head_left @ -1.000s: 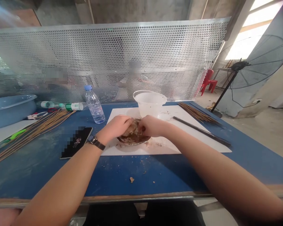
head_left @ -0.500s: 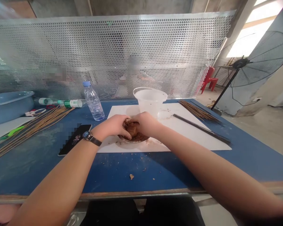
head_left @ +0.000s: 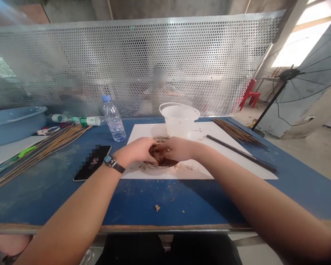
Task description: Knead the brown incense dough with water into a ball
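In the head view, the brown clay-like lump point(head_left: 159, 154) lies between the left hand point(head_left: 140, 149) and the right hand point(head_left: 182, 148), neither clearly nearer; both grasp it, fingers curled about opposite sides, at the shallow bowl point(head_left: 161, 167) near the front edge of the white sheet point(head_left: 143, 129). It seems roundish, pointing nowhere, though the fingers hide any long axis.

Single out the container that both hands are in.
The shallow bowl of brown material: the left hand and right hand both reach into it. Neither is in the white bucket or the blue basin.
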{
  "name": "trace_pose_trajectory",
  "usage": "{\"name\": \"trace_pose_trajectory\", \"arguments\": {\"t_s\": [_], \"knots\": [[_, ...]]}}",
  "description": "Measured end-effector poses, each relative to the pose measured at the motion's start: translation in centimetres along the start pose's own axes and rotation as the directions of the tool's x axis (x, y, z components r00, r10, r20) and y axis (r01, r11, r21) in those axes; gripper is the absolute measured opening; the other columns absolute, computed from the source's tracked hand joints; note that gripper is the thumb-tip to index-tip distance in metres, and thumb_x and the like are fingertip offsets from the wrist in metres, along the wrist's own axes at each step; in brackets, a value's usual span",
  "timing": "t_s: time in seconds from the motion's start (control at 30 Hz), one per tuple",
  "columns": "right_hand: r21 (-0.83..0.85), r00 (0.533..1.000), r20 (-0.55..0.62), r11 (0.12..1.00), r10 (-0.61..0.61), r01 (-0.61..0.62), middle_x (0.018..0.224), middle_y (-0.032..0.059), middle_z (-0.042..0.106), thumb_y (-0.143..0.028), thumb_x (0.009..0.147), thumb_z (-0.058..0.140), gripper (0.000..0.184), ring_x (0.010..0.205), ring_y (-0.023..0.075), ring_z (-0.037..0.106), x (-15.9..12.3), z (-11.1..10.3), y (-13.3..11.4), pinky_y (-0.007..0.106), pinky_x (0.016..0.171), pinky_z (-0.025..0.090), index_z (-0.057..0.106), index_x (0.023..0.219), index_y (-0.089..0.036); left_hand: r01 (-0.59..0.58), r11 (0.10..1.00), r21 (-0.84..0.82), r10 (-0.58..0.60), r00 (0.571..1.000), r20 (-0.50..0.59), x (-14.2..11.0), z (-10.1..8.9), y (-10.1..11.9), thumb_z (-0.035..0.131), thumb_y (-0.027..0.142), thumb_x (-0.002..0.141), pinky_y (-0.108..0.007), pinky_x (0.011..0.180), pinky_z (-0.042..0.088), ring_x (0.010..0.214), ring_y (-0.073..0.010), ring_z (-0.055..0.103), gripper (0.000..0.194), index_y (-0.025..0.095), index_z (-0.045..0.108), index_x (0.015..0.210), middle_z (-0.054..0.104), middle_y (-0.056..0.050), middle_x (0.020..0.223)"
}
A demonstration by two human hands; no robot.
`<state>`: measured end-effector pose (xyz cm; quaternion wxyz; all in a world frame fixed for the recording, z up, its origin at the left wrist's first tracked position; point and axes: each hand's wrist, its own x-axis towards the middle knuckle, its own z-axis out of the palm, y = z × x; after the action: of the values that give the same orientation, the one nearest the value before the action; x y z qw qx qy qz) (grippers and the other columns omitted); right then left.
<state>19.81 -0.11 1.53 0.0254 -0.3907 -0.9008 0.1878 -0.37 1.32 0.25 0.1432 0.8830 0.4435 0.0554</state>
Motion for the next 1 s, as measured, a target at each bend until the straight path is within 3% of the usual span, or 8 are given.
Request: {"name": "trace_pose_trajectory", "arguments": {"t_s": [0.13, 0.3, 0.43, 0.57, 0.73, 0.9, 1.0], "knots": [[-0.062, 0.992, -0.126, 0.998, -0.018, 0.01, 0.102, 0.0071, 0.076, -0.016, 0.083, 0.052, 0.051, 0.084, 0.023, 0.065, -1.0, -0.4, 0.5, 0.033, 0.07, 0.044, 0.07, 0.13, -0.022, -0.013, 0.999, -0.035, 0.013, 1.0, 0.006, 0.0, 0.0, -0.2, 0.083, 0.037, 0.06, -0.028, 0.075, 0.05, 0.097, -0.0272, 0.071, 0.055, 0.025, 0.071, 0.113, 0.076, -0.004, 0.113], [-0.161, 1.0, -0.019, 0.987, -0.003, 0.0, 0.118, 0.0109, 0.072, -0.015, 0.086, 0.051, 0.053, 0.092, 0.0266, 0.066, -1.8, 0.6, -0.9, 0.035, 0.07, 0.045, 0.061, 0.137, -0.021, 0.009, 1.0, -0.003, -0.009, 1.0, 0.002, 0.1, 0.2, -0.4, 0.083, 0.04, 0.061, -0.03, 0.071, 0.05, 0.092, -0.0279, 0.071, 0.048, 0.025, 0.073, 0.104, 0.077, -0.005, 0.106], [-0.195, 0.996, -0.062, 0.978, 0.067, -0.078, 0.137, 0.0172, 0.061, -0.017, 0.091, 0.047, 0.051, 0.104, 0.0312, 0.066, -2.1, 1.7, -1.7, 0.04, 0.077, 0.048, 0.053, 0.142, -0.016, -0.005, 1.0, -0.017, 0.005, 1.0, -0.001, 0.3, 0.3, -0.4, 0.081, 0.036, 0.062, -0.029, 0.07, 0.05, 0.089, -0.0264, 0.071, 0.041, 0.025, 0.073, 0.1, 0.077, -0.003, 0.102], [-0.146, 0.995, -0.072, 0.986, 0.066, -0.075, 0.134, 0.0167, 0.063, -0.015, 0.09, 0.048, 0.05, 0.108, 0.0324, 0.065, -2.2, 1.7, -1.5, 0.044, 0.083, 0.051, 0.055, 0.139, -0.016, -0.005, 1.0, -0.024, 0.005, 1.0, 0.004, 0.3, 0.3, -0.4, 0.081, 0.035, 0.061, -0.029, 0.071, 0.05, 0.09, -0.0257, 0.07, 0.043, 0.026, 0.073, 0.102, 0.077, -0.003, 0.104], [-0.108, 0.995, -0.085, 0.993, -0.045, 0.035, 0.133, 0.0095, 0.064, -0.013, 0.086, 0.051, 0.042, 0.129, 0.0332, 0.052, -1.6, 1.6, -0.5, 0.048, 0.102, 0.046, 0.07, 0.121, -0.024, 0.02, 0.999, 0.029, -0.02, 1.0, 0.016, 0.4, 0.3, -0.2, 0.084, 0.045, 0.059, -0.03, 0.069, 0.049, 0.087, -0.0265, 0.07, 0.045, 0.024, 0.074, 0.097, 0.077, -0.004, 0.099], [-0.069, 0.999, -0.015, 0.996, -0.051, 0.05, 0.109, 0.0078, 0.072, -0.014, 0.083, 0.053, 0.028, 0.118, 0.0339, 0.057, -0.7, 1.5, 0.1, 0.053, 0.104, 0.044, 0.077, 0.091, -0.025, 0.023, 0.999, 0.036, -0.024, 1.0, 0.014, 0.5, 0.4, -0.5, 0.084, 0.048, 0.058, -0.03, 0.069, 0.048, 0.095, -0.0285, 0.07, 0.052, 0.024, 0.074, 0.103, 0.077, -0.006, 0.109], [-0.052, 0.998, 0.026, 0.997, -0.053, 0.054, 0.099, 0.0075, 0.074, -0.017, 0.085, 0.053, 0.025, 0.105, 0.031, 0.062, -0.8, 0.8, 0.1, 0.048, 0.095, 0.047, 0.076, 0.087, -0.025, 0.032, 0.999, 0.002, -0.032, 0.999, 0.02, 0.5, 0.4, -0.6, 0.084, 0.045, 0.059, -0.03, 0.07, 0.048, 0.092, -0.0274, 0.07, 0.049, 0.025, 0.074, 0.103, 0.078, -0.004, 0.106]]}}
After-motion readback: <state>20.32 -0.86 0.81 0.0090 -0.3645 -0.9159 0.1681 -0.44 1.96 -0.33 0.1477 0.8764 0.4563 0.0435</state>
